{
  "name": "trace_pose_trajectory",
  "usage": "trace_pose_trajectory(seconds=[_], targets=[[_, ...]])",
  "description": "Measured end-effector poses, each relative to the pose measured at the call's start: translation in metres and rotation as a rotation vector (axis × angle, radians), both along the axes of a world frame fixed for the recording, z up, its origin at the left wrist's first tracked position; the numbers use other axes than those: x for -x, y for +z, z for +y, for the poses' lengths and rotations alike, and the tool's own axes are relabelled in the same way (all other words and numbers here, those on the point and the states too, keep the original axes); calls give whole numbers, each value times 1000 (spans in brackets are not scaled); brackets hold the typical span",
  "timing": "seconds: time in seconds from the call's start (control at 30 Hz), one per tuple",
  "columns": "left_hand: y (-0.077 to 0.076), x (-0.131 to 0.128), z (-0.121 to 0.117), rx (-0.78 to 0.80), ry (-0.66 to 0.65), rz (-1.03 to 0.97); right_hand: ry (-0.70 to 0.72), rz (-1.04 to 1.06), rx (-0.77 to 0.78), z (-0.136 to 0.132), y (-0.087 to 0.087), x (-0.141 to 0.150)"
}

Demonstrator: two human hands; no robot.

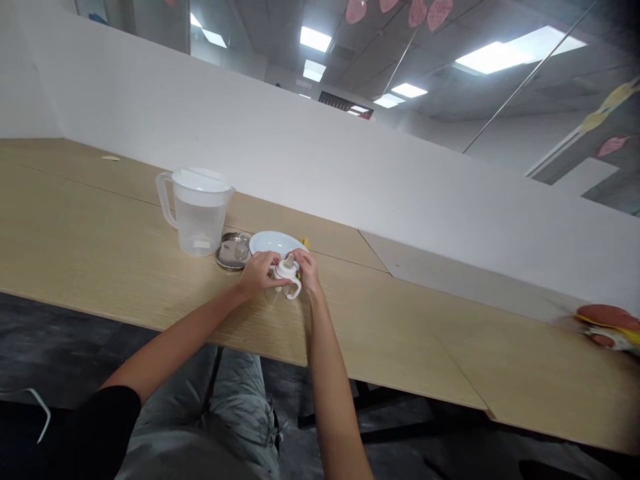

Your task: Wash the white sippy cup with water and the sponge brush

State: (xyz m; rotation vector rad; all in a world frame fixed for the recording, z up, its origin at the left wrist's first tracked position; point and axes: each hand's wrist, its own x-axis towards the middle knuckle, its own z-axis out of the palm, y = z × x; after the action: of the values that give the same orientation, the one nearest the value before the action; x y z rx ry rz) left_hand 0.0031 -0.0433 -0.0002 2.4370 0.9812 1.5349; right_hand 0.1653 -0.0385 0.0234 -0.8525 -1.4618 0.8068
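Observation:
A baby bottle [287, 272] with a clear nipple, a white collar and white side handles stands upright at the middle of the table. My left hand [261, 272] is closed around its left side, thumb across the front below the collar. On the other side, my right hand [307, 268] has its fingertips bent in at the nipple and collar. Right behind the bottle lies a pale blue bowl [273, 240], partly covered by my hands. A round metal dish [227, 262] holding a small clear cap [243, 248] sits left of the bowl.
A lidded clear plastic pitcher [200, 223], holding clear liquid, stands left of the dish. Something yellow [305, 243] shows behind the bowl. A white wall [320, 160] runs along the table's [400, 333] back edge. A blurred red and yellow object [610, 323] lies far right.

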Motion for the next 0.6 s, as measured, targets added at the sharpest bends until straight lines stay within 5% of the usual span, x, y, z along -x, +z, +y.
trace_pose_trajectory(seconds=[0.37,0.6], targets=[[-2,2,4,57,-10,9,102,-115,36,-7,9,-12],[-4,3,5,51,-32,-7,261,-9,228,-13,10,-18]])
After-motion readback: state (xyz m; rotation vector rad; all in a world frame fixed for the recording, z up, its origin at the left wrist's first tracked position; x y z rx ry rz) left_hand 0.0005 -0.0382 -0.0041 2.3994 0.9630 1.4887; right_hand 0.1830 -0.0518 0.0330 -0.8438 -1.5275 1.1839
